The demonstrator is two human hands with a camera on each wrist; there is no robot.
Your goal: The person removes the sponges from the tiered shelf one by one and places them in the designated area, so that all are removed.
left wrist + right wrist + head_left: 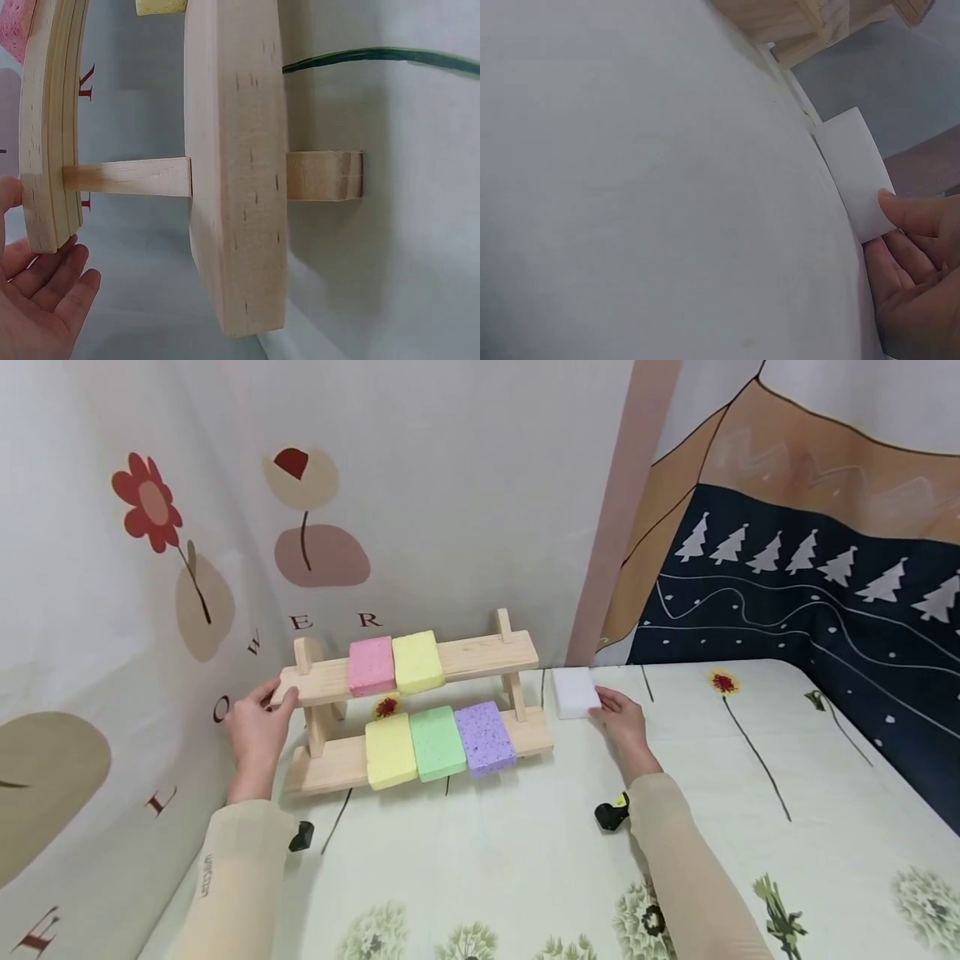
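My left hand (257, 739) grips the left end of the upper board of a two-tier wooden rack (480, 657). In the left wrist view the thumb lies on the board's near side, the fingers behind it. A pink sponge (372, 666) and a yellow sponge (418, 662) rest on that board. The lower board (330, 766) bears another yellow sponge (391, 752), a green sponge (438, 743) and a speckled purple sponge (485, 738). Right of the rack, my right hand (624, 727) pinches the edge of a white sponge block (573, 692), which lies flat on the table.
A flower-printed cloth (510, 852) covers the table. Printed curtains (465, 510) hang close behind the rack and along the left side. Small black objects lie beside each forearm, one by the left sleeve (302, 836) and one by the right sleeve (612, 814).
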